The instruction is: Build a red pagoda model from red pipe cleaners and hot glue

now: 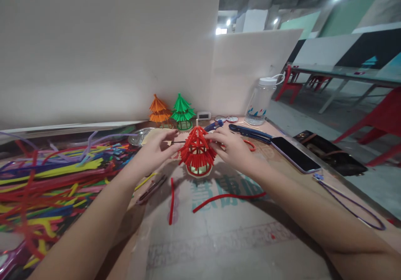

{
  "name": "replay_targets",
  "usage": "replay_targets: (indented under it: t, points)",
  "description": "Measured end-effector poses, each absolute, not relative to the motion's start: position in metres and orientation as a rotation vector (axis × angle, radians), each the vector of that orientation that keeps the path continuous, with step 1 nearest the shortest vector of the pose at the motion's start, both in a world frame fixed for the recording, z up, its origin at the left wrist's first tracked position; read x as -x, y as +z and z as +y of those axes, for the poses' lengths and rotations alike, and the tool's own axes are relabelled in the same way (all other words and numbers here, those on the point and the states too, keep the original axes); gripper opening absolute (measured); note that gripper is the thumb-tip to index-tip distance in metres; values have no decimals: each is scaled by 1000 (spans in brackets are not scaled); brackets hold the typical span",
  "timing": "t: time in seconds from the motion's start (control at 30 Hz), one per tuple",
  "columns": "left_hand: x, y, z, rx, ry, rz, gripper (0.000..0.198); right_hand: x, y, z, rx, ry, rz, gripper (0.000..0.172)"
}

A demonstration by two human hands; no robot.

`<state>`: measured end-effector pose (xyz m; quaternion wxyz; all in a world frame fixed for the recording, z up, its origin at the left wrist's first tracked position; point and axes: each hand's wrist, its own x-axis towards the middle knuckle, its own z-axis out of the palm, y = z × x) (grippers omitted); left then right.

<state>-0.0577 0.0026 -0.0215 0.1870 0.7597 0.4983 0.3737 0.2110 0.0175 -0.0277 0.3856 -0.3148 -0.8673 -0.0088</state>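
Note:
A small red pipe-cleaner pagoda (197, 151) stands on a pale round base at the middle of the cardboard-covered table (238, 234). My left hand (156, 148) sits just left of it, fingers pinched on a thin dark tool that points at the roof. My right hand (230, 146) is on the pagoda's right side, fingers curled against the roof. Two loose red pipe cleaners (225, 198) lie on the cardboard in front of the pagoda.
A heap of coloured pipe cleaners (53, 180) covers the left. An orange pagoda (159, 109) and a green pagoda (182, 112) stand by the white partition. Blue pliers (250, 133), a phone (294, 154), a clear bottle (261, 100) and a purple cord (351, 203) lie right.

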Motion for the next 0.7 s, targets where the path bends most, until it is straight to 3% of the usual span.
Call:
replay_targets:
  t: [0.2, 0.7]
  points:
    - [21, 19, -5, -2232, 906, 1364, 82, -207, -29, 20, 727, -19, -2165, 15]
    - [11, -4, -1, -2151, 895, 1136, 68, -211, -18, 4, 680, -69, -2210, 10]
